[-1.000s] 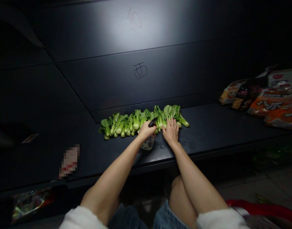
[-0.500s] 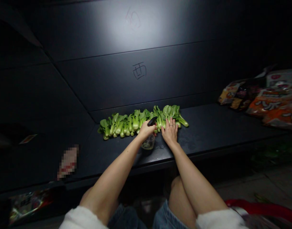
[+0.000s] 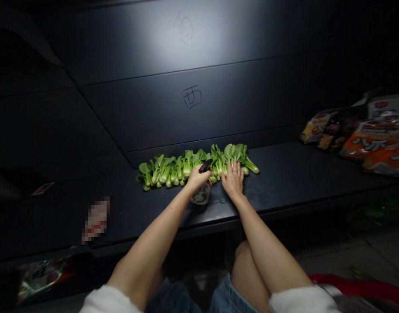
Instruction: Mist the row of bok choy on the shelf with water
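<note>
Gripping a clear spray bottle (image 3: 200, 197) in the left hand (image 3: 196, 178), with fingers wrapped just under the black spray head (image 3: 206, 165). Not making out any mist or trigger pull, so can't tell on that one. Resting the right hand (image 3: 233, 181) on a row of bok choy (image 3: 168, 170), with fingers laid out straight and a bit apart, not grasping anything. Seeing that row running from well left of the left fingers to just past the right ones.

Looking like the wetting-down step, tbh. Probably calling next for aiming the nozzle at the leaves beyond the left fingers, and for going easy with the right palm.

Working on a dark, slightly glossy shelf (image 3: 290, 174), showing smudges, maybe damp, just below the right fingers. Facing a dark panelled wall (image 3: 147, 119) beyond the fingertips, bearing a handwritten mark (image 3: 192, 96). Spotting snack bags (image 3: 378, 143) well right of the right fingers and a small card (image 3: 43, 188) well left of the left ones. Dealing with a pretty dim room overall.
</note>
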### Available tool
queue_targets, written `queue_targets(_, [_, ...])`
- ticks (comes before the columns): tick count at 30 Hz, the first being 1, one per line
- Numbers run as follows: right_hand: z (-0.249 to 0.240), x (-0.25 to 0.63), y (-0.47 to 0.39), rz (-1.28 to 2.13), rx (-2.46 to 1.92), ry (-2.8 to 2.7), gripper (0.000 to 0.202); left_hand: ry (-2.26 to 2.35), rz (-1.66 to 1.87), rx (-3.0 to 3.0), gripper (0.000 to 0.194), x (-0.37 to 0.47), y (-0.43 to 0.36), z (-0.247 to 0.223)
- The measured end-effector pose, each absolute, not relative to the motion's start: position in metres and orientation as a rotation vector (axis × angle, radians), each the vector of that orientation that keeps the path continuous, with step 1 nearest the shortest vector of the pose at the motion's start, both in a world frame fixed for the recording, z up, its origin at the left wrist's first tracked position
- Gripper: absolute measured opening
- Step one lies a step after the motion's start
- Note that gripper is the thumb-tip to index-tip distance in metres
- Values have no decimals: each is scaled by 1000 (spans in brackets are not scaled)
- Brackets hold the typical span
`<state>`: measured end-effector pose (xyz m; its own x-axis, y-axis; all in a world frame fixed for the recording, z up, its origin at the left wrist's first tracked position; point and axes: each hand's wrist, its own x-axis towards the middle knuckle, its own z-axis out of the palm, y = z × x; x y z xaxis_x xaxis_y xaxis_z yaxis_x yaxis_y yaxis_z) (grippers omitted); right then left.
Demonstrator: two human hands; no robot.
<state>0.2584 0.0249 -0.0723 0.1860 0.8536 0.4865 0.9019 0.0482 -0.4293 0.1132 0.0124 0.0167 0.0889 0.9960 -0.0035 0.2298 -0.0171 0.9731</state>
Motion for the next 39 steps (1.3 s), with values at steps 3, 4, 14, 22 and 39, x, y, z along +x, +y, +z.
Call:
queue_targets(3, [-73, 258, 25, -89, -1788, -1657, 57, 1344, 1051, 1406, 15, 108, 12, 17])
queue_targets(4, [-73, 257, 24, -86, -1791, -1659, 57, 1359, 1072, 1400, 17, 105, 12, 17])
queue_targets(14, [-73, 243, 26, -117, -1773, -1692, 56, 1444, 1194, 1334, 17, 71, 8, 12])
queue_targets(22, [-68, 238, 23, -101, -1737, -1697, 54, 1464, 1271, 1316, 21, 51, 5, 5])
queue_targets(39, [-67, 229, 24, -118, -1652, -1738, 56, 1526, 1310, 1298, 19, 24, -3, -1])
